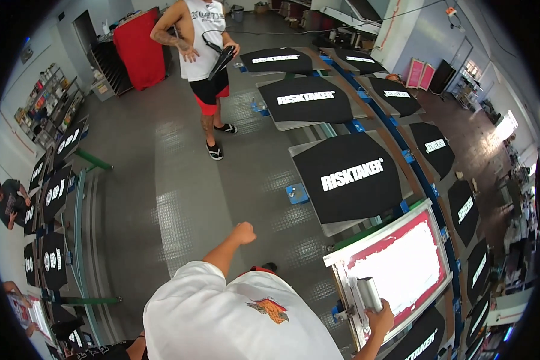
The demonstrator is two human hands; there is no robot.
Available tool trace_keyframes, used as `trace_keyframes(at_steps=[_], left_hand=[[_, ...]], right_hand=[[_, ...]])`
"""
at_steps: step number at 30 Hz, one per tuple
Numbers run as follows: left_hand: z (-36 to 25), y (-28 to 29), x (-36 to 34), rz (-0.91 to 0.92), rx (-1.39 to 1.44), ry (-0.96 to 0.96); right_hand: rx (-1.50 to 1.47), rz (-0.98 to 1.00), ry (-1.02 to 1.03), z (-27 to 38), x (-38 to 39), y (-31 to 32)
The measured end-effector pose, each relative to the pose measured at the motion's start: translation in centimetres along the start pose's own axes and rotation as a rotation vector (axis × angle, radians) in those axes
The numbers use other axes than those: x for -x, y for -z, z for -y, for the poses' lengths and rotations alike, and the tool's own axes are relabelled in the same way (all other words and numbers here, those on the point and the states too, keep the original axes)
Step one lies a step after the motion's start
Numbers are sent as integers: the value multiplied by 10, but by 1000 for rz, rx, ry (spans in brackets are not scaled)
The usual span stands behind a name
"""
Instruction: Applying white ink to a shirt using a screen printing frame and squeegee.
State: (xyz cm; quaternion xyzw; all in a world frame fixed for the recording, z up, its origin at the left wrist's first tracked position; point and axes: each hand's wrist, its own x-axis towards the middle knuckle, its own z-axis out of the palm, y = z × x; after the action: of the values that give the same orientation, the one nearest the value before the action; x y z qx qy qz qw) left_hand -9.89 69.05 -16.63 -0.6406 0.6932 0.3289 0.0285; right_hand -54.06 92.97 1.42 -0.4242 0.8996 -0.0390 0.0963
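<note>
My right hand [381, 319] is wrapped round a squeegee [368, 293] with a pale metallic holder. The squeegee rests at the near left end of a printing screen [396, 258], whose mesh is covered with white ink inside a dark red border. A light metal frame [335, 287] surrounds that mesh. Out in front of my body, above the floor, hangs my left hand [244, 233], closed like a fist and touching nothing. Beyond the screen lies a black fabric panel [348, 204] with white lettering, flat on a board.
More printed black panels [306, 99] line the long table on my right. A person [205, 60] stands ahead holding a black handheld device [222, 63]. Another printing table [78, 228] runs along the left, with other people beside it. A red cloth [141, 48] drapes a rack at the back.
</note>
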Motion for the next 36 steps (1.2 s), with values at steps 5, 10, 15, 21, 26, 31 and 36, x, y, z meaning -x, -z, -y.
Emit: trace_keyframes(at_steps=[5,10,15,21,26,31,36], left_hand=[[38,5,1,130,353,284],[113,-61,57,151,437,600],[123,-133,133,212,486,721],[124,-178,192,355,341,661],[97,-156,226,1,29,306],[107,-187,271,-20,332,654],[120,-232,295,98,541,811]], right_hand=[[9,10,14,-11,-10,-3],[50,25,25,-9,-16,-1],[19,45,57,-12,-17,1],[27,27,133,-2,-14,8],[56,-34,224,-15,-18,-1],[37,-10,257,-19,-25,-3],[53,-31,241,-13,-20,-3]])
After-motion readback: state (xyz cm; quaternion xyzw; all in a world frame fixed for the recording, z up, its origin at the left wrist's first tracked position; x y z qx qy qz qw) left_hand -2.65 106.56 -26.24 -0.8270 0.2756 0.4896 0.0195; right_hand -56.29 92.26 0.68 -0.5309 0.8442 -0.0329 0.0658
